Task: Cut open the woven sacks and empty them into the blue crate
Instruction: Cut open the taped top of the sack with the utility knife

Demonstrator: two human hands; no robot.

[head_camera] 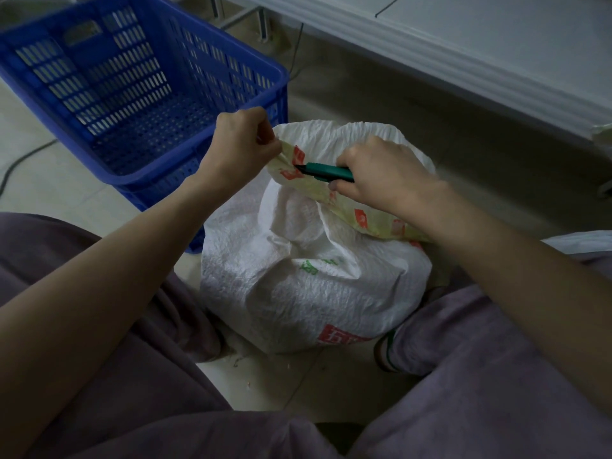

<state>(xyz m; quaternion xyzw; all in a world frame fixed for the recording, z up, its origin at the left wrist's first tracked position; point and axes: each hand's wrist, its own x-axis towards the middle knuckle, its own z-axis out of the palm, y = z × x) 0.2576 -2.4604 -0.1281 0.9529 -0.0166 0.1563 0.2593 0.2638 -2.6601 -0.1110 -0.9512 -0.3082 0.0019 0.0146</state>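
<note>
The woven sack [298, 286] stands on the floor [364, 104] between our knees, just beside the blue crate [109, 81], with its printed top band lifted. Our left hand [240, 144] has its grip pinching the end of that band. Our right hand [381, 173] has its grip wrapped round a green knife [328, 170], whose dark tip touches the band by a red mark. The tip points toward our left hand, so we judge the cut should stay shallow, with the band held taut and the pinching fingers above the blade's line. The crate looks empty. The floor is pale tile with a few crumbs near the sack. A dark cable [23, 160] trails at far left, and a white bench [463, 44] runs along the upper right.
</note>
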